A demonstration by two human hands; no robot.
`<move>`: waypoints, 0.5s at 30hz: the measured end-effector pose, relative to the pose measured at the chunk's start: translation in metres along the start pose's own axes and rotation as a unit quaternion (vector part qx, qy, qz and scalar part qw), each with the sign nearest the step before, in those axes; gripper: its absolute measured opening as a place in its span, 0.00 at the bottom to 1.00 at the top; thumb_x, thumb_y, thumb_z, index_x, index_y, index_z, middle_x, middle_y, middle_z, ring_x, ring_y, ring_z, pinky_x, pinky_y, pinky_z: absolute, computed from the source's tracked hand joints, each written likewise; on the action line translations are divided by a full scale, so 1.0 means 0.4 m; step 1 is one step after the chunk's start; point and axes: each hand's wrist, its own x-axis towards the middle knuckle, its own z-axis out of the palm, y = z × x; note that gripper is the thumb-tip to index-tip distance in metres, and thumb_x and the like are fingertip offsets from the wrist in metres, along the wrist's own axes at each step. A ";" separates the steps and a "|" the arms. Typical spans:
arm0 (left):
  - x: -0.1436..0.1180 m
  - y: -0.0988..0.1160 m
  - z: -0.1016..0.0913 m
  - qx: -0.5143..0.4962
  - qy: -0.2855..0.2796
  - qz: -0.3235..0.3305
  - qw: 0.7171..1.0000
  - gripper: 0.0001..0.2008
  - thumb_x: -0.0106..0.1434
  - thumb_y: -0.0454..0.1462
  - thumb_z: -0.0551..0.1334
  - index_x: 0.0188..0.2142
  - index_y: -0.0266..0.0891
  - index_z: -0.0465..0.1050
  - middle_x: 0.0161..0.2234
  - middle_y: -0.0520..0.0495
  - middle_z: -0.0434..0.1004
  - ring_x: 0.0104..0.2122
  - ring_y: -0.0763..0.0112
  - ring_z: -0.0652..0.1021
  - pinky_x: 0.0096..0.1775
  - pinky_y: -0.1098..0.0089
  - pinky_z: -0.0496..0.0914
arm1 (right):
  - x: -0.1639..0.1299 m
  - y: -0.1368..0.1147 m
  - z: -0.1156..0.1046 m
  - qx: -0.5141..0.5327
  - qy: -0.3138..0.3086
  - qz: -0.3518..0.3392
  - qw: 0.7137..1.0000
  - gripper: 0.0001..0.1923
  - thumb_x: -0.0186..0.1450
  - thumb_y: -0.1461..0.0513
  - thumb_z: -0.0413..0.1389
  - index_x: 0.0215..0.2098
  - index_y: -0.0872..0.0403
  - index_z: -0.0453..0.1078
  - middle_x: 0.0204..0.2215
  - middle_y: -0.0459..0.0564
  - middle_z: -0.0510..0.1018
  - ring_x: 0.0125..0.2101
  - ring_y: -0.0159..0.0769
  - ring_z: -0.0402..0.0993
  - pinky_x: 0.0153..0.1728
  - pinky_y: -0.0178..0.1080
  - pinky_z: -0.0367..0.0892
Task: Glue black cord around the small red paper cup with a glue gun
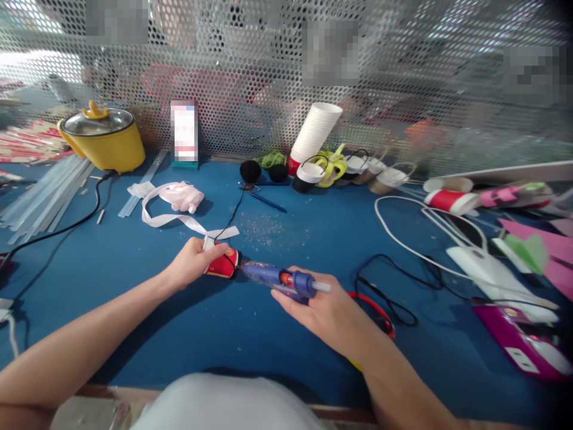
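Note:
My left hand (192, 263) is closed around a small red paper cup (221, 263) lying tipped on its side, its black-wrapped end facing right. A strand of black yarn (233, 212) runs from the cup back to a black yarn ball (249, 171). In my right hand (322, 304) is a blue hot glue gun (273, 276), with a clear glue stick jutting from its rear. The gun's nozzle is right at the black end of the cup; whether it touches I cannot tell. My right fingers are partly hidden behind the gun.
Behind the cup lie white ribbon (179, 221) and scissors (266, 200). A yellow electric pot (107, 140) and glue sticks (49, 191) are at the left. Stacked paper cups (316, 131) lean against the perforated metal screen (250, 77). Cables and a white power strip (496, 283) occupy the right.

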 end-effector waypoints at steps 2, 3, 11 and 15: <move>0.000 -0.001 0.000 0.003 0.002 0.001 1.000 0.16 0.51 0.47 0.61 0.18 0.37 0.69 0.13 0.53 0.67 0.14 0.75 0.64 0.19 0.73 0.53 | 0.001 -0.003 -0.001 -0.006 -0.003 -0.003 1.000 0.08 0.61 0.62 0.50 0.28 0.52 0.70 0.20 0.46 0.71 0.20 0.32 0.67 0.24 0.34 0.64; 0.000 -0.002 0.000 0.003 0.003 0.003 1.000 0.16 0.51 0.47 0.61 0.18 0.37 0.68 0.13 0.53 0.66 0.14 0.75 0.64 0.19 0.73 0.53 | 0.002 -0.003 -0.002 -0.009 -0.004 -0.005 1.000 0.08 0.61 0.63 0.50 0.28 0.52 0.70 0.20 0.46 0.72 0.20 0.32 0.67 0.24 0.34 0.64; -0.005 0.002 0.001 0.022 -0.003 0.009 1.000 0.17 0.51 0.48 0.60 0.16 0.38 0.67 0.12 0.54 0.63 0.13 0.77 0.60 0.18 0.72 0.50 | 0.009 0.001 0.000 -0.041 0.014 -0.024 0.999 0.09 0.62 0.63 0.49 0.29 0.54 0.71 0.22 0.49 0.73 0.23 0.33 0.68 0.27 0.36 0.64; -0.007 0.005 0.001 0.023 -0.001 0.013 1.000 0.17 0.51 0.48 0.61 0.17 0.38 0.68 0.12 0.53 0.64 0.13 0.76 0.62 0.18 0.72 0.51 | 0.007 -0.005 -0.004 -0.038 0.005 -0.024 0.999 0.09 0.62 0.62 0.49 0.28 0.52 0.70 0.21 0.48 0.73 0.21 0.33 0.67 0.25 0.35 0.64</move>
